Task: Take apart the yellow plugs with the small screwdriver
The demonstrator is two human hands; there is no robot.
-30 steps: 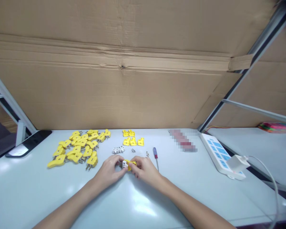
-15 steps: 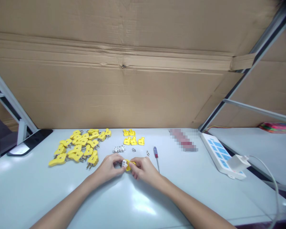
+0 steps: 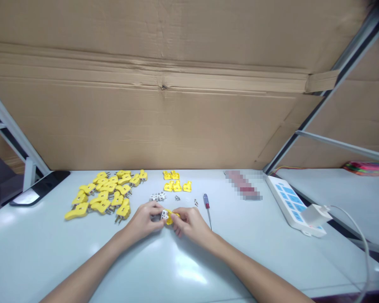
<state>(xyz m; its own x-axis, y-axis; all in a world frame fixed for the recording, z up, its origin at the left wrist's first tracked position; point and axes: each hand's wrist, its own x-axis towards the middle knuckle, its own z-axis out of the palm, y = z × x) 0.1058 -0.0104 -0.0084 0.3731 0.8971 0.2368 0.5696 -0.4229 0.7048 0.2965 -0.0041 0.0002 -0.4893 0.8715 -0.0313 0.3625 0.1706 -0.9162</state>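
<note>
My left hand (image 3: 148, 219) pinches a white plug insert (image 3: 164, 215) between thumb and fingers. Against it sits a yellow plug shell (image 3: 169, 219), gripped by my right hand (image 3: 186, 222); fingers cover part of the shell. The two pieces touch or overlap, but how far they fit together is too small to tell. Just beyond my left hand lie more white plug inserts (image 3: 158, 197). Small screws (image 3: 177, 198) rest beside them, with brassy bits (image 3: 196, 203) farther right. A screwdriver (image 3: 206, 204) with a clear purple and red handle lies right of my right hand.
Several yellow plugs (image 3: 102, 195) with prongs spread over the left of the table (image 3: 139, 269). Loose yellow shell halves (image 3: 177, 186) lie at the back. A white power strip (image 3: 290, 202) with a charger (image 3: 316, 215) and cable stands right. Cardboard (image 3: 177, 126) walls the back.
Both hands stay in nearly the same place. The white insert has shifted very slightly left, and more of it shows between the fingers.
</note>
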